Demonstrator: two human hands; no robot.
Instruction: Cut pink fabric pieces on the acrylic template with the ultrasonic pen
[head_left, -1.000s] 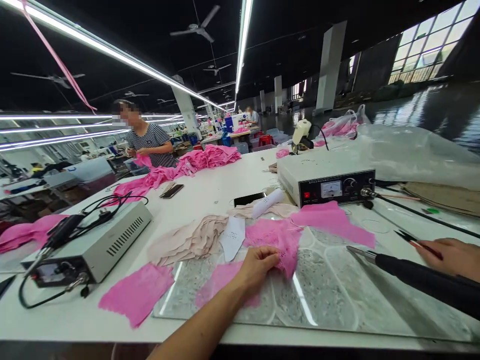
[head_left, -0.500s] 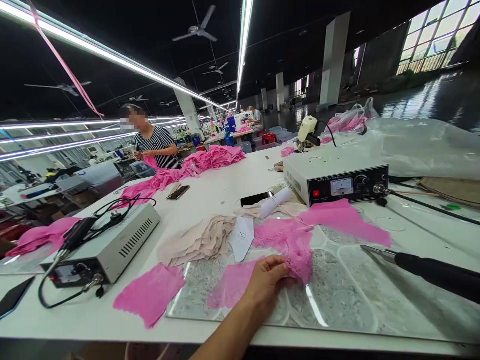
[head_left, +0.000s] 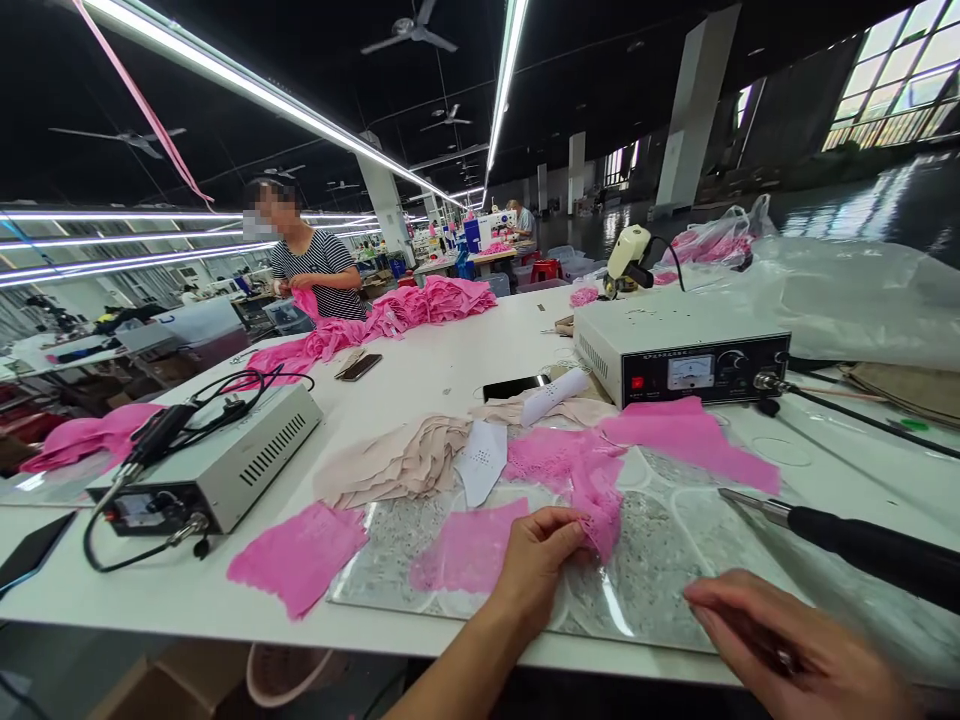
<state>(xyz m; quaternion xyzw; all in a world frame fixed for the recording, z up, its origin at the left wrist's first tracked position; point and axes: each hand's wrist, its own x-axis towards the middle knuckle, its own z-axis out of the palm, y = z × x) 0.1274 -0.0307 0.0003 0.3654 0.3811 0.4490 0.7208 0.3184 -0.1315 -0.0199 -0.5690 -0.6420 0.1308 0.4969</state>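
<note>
My left hand (head_left: 541, 560) pinches the lower edge of a pink lace fabric piece (head_left: 596, 500) over a clear plate (head_left: 660, 570). My right hand (head_left: 795, 645) is at the lower right, fingers curled with thumb and forefinger close together. A small shiny bit shows inside it, too blurred to name. Beyond it a black-handled pen tool (head_left: 847, 545) with a metal blade tip points left. A flat pink piece (head_left: 472, 545) lies left of my left hand, and another pink piece (head_left: 300, 558) lies on the table. A white perforated template (head_left: 481, 462) rests beside stacked beige fabric pieces (head_left: 397, 460).
A control box with a dial (head_left: 682, 350) stands at the back right, its cable running right. Another grey box (head_left: 217, 470) with a corded tool on top stands left. Phones lie on the table (head_left: 420, 375). A person (head_left: 322, 270) handles pink fabric across the table.
My right hand has come into view from the lower right. My left hand still pinches the pink lace, almost unmoved. The view has shifted slightly.
</note>
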